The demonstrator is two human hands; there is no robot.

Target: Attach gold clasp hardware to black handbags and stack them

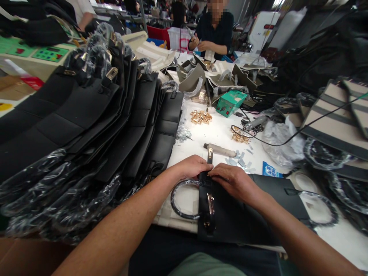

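A black leather-look bag panel [258, 218] lies flat on the white table in front of me, with a plastic-wrapped handle [173, 199] at its near-left end and another wrapped handle [335, 214] at the right. From its upper left edge stands a short black strap [210, 158] tipped with a gold metal plate [211, 151]. My left hand [195, 165] pinches this strap from the left. Opposite it, my right hand [234, 181] has its fingers bent against the strap's base; the fingertips partly hide the join. Gold hardware [211, 204] shows on the panel below my hands.
Stacked black bag panels [86, 122] crowd the left side. Beyond my hands lie a grey rod-like tool [220, 150], gold fittings [200, 117], thin metal plates [240, 161] and a green box [231, 102]. A cable [304, 128] crosses the right. A co-worker [215, 32] sits opposite.
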